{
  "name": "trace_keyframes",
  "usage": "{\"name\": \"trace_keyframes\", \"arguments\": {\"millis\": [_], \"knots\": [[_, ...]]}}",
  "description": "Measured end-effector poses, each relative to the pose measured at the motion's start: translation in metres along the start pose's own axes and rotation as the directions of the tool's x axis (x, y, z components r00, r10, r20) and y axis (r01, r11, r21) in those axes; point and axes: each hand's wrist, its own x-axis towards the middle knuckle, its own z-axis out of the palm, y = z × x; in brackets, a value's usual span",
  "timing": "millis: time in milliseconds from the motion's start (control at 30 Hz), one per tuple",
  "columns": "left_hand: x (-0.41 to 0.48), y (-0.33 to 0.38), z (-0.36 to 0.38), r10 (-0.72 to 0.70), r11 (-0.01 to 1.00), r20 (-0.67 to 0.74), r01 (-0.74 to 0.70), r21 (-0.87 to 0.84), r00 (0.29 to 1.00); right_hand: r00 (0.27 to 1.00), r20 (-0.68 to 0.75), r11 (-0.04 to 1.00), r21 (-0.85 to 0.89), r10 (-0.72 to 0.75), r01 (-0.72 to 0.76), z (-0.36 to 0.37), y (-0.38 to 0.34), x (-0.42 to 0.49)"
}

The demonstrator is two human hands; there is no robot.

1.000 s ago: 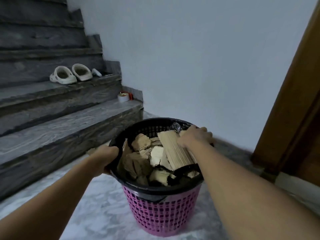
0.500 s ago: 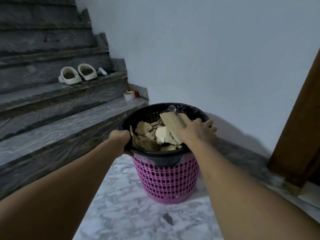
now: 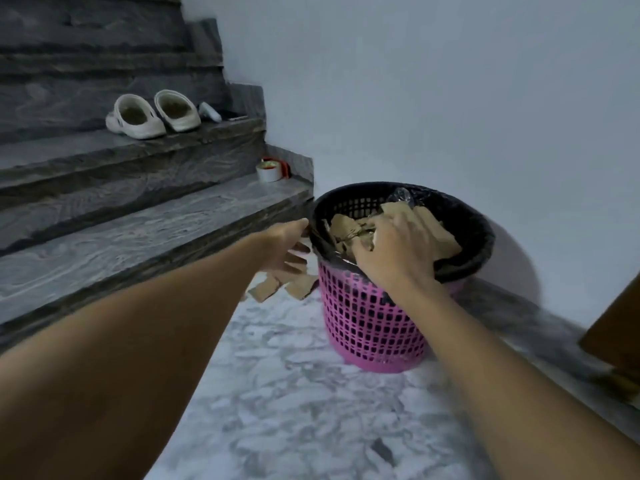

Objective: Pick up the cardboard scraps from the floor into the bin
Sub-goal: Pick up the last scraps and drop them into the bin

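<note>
The right hand (image 3: 394, 249) lies palm-down on the cardboard scraps (image 3: 349, 227) heaped in the bin (image 3: 367, 317), fingers loosely spread and pressing on the pile; motion blur hides whether it pinches a piece. If it pushes hard off-centre, the light bin could tip toward the stairs (image 3: 138, 230), or the big ribbed piece (image 3: 440, 233) leaning at the far rim could slide out. The left hand (image 3: 282, 244) reaches to the near rim with fingers partly open, thumb touching the black liner (image 3: 481, 237); a weak hold there would let the bin skid on the marble floor (image 3: 294, 393). More scraps on the floor (image 3: 294, 284) lie just beside the bin's base, under the left hand, not yet collected.
</note>
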Motion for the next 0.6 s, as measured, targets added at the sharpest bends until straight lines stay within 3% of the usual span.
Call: {"name": "trace_keyframes", "arguments": {"millis": [100, 167, 267, 400, 533, 600], "knots": [[0.006, -0.003, -0.068, 0.019, 0.983, -0.044, -0.011, 0.185, 0.999, 0.978, 0.069, 0.975, -0.086, -0.198, 0.204, 0.018, -0.059, 0.015], [0.010, -0.014, -0.112, 0.063, 0.964, -0.107, -0.033, 0.263, 0.992, 0.957, 0.151, 0.963, -0.069, -0.248, 0.260, 0.029, -0.098, 0.030], [0.012, -0.048, -0.172, 0.065, 0.956, -0.166, -0.014, 0.292, 0.984, 0.900, 0.365, 0.968, 0.018, -0.239, 0.250, 0.058, -0.148, 0.047], [0.018, -0.110, -0.227, -0.131, 0.927, -0.224, 0.199, 0.317, 0.966, 0.763, 0.611, 0.977, 0.129, -0.212, 0.168, 0.125, -0.188, 0.051], [0.025, -0.168, -0.246, -0.281, 0.796, -0.212, 0.351, 0.493, 0.936, 0.680, 0.708, 0.981, 0.138, -0.192, 0.133, 0.207, -0.206, 0.050], [0.029, -0.201, -0.242, -0.305, 0.727, -0.236, 0.386, 0.568, 0.923, 0.680, 0.707, 0.981, 0.161, -0.192, 0.109, 0.244, -0.212, 0.049]]}}
